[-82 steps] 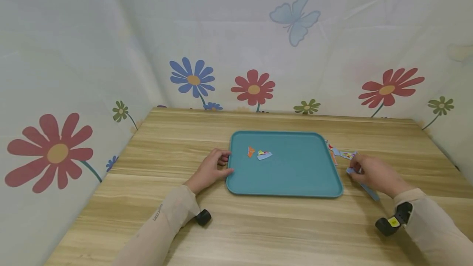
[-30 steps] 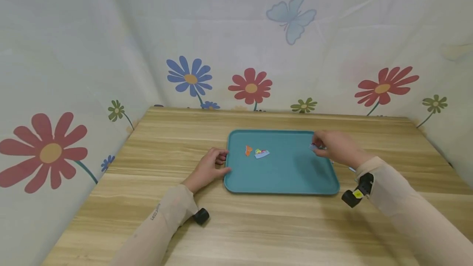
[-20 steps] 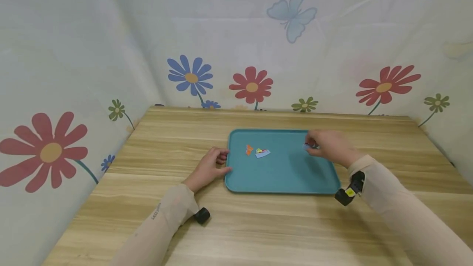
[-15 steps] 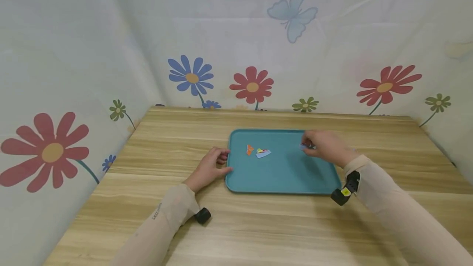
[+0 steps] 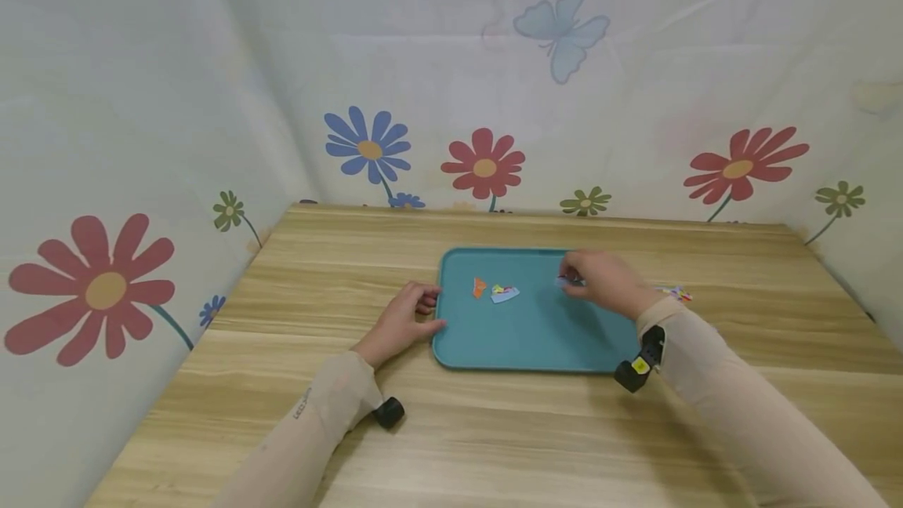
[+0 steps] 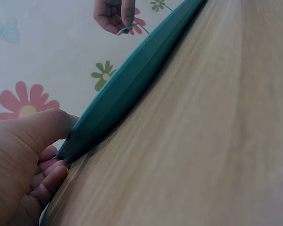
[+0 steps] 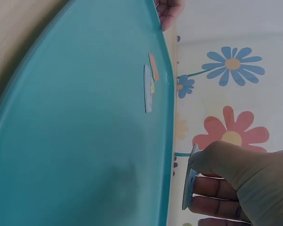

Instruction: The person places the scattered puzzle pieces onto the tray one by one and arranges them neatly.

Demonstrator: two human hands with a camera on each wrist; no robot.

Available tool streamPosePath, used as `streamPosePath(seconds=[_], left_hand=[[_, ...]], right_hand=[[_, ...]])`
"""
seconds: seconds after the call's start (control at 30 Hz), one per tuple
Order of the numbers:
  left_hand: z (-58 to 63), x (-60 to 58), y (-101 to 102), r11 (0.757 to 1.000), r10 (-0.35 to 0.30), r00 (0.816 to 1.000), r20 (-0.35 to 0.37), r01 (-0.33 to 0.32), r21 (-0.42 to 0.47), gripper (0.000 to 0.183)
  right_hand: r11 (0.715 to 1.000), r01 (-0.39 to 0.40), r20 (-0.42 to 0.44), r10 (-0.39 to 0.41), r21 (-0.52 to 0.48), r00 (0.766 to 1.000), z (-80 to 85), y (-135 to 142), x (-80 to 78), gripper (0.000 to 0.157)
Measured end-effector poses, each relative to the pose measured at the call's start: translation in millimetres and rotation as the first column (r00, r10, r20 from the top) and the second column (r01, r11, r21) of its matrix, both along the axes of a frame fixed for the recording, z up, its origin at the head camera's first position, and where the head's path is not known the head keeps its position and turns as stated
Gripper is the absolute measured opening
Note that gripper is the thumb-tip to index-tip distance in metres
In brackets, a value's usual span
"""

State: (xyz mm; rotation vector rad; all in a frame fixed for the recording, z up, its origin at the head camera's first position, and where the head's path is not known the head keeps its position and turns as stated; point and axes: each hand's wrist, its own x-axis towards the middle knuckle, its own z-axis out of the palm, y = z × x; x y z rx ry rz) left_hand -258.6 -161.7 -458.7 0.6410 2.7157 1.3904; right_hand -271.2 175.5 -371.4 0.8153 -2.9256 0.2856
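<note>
Right hand (image 5: 603, 282) has moved from right of tray (image 5: 508, 339) to above it, grip pinching piece (image 7: 188, 189); left hand (image 5: 400, 321) pinches tray's left rim.

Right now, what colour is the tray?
Plain blue-green: the tray shows best in the head view.

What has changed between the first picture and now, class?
The right hand has moved left, from the table beside the tray to above it, and now pinches a light blue piece. The left hand stayed at the tray's left edge; the orange piece and multicoloured piece stayed put.
</note>
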Motion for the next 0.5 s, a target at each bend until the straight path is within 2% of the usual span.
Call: streamPosePath(seconds=[0.5], left_hand=[[1.1,0.4,0,1.000,0.003,1.000,0.002,-0.003,-0.007,0.054]], right_hand=[[1.000,-0.027,0.071,0.028,-0.011,0.997,-9.7,-16,-5.2,0.013]])
